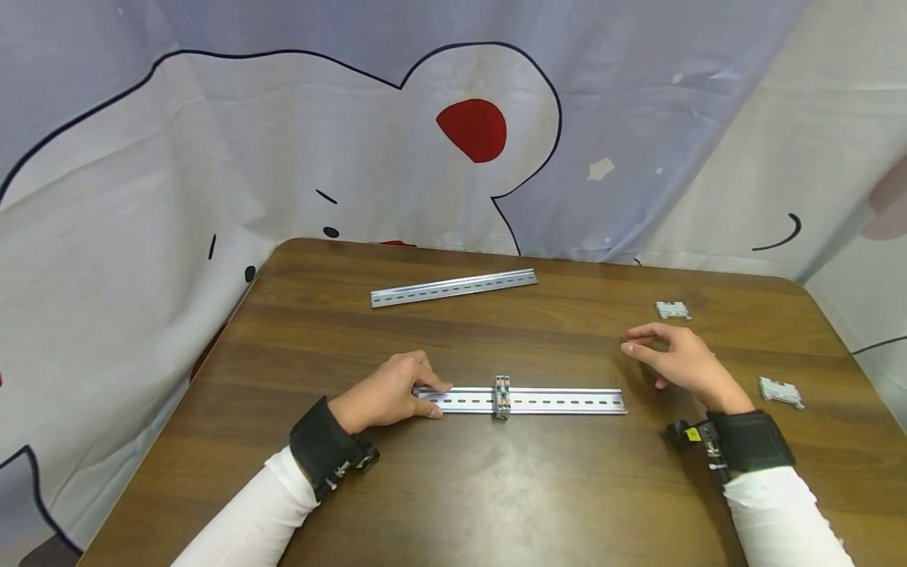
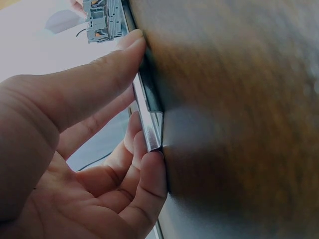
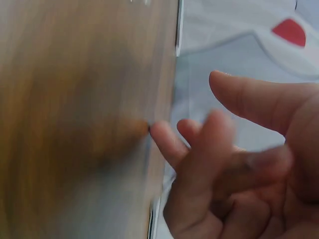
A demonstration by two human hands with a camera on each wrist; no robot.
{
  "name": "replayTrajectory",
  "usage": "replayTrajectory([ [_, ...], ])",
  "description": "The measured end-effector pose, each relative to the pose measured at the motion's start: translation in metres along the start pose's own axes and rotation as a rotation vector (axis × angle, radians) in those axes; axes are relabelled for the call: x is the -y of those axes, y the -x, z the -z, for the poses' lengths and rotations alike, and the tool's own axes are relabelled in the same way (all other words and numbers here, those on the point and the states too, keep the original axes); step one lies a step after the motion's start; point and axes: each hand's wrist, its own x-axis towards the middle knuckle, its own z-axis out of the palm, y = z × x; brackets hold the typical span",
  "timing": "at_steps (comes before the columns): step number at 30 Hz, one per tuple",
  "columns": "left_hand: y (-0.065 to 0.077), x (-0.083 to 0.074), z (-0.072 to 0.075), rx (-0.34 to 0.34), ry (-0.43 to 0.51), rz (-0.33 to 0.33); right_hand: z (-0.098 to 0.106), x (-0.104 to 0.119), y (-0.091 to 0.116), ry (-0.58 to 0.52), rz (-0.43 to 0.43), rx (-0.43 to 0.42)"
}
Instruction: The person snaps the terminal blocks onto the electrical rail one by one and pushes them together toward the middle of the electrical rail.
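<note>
A slotted metal DIN rail (image 1: 567, 402) lies on the table in front of me. Grey terminal blocks (image 1: 502, 397) sit across it, a little left of its middle. My left hand (image 1: 397, 390) grips the rail's left end, the thumb along the near edge and the fingers on the far side; the left wrist view shows the bare rail end between thumb and fingertips. Off the rail's right end, my right hand (image 1: 676, 358) hovers over the table with loosely bent fingers and nothing held in them.
A second DIN rail (image 1: 453, 288) lies farther back, slightly slanted. Loose terminal blocks rest on the right: one at the back (image 1: 672, 310), another beyond the right wrist (image 1: 781, 391). A printed curtain (image 1: 283, 142) hangs behind the wooden table (image 1: 453, 488).
</note>
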Motion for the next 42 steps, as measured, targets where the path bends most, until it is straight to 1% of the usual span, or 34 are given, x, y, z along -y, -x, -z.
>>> replayTrajectory([
  [5, 0.0, 0.0, 0.0, 0.001, 0.006, 0.0, 0.022, -0.022, 0.002, 0.105, -0.051, -0.074],
  [8, 0.0, -0.001, 0.0, 0.001, 0.006, 0.002, 0.031, -0.033, 0.004, 0.148, -0.09, -0.116],
  [12, 0.0, 0.0, -0.001, -0.001, 0.002, 0.005, 0.041, -0.044, 0.007, 0.223, -0.128, -0.177],
  [15, 0.0, 0.0, -0.001, 0.0, 0.003, 0.004, 0.046, -0.051, 0.01, 0.299, -0.145, -0.218],
  [17, 0.0, 0.0, -0.001, -0.001, 0.003, 0.003, 0.049, -0.054, 0.012, 0.342, -0.162, -0.23],
  [21, 0.0, 0.0, 0.0, 0.0, 0.0, 0.003, 0.053, -0.059, 0.015, 0.388, -0.211, -0.212],
  [25, 0.001, 0.0, 0.0, -0.001, 0.0, -0.003, 0.058, -0.059, 0.016, 0.385, -0.285, -0.148],
  [28, 0.0, 0.0, 0.0, 0.0, 0.0, -0.004, 0.06, -0.056, 0.016, 0.375, -0.313, -0.102],
  [32, 0.0, 0.0, 0.001, 0.002, -0.002, -0.002, 0.06, -0.05, 0.015, 0.36, -0.314, -0.066],
  [34, 0.0, 0.0, 0.001, 0.002, -0.001, -0.004, 0.059, -0.047, 0.016, 0.353, -0.311, -0.063],
  [39, 0.001, -0.001, 0.001, 0.001, -0.001, -0.004, 0.057, -0.042, 0.018, 0.344, -0.288, -0.091],
  [42, 0.0, -0.001, 0.001, -0.001, -0.001, -0.009, 0.056, -0.041, 0.018, 0.349, -0.256, -0.113],
])
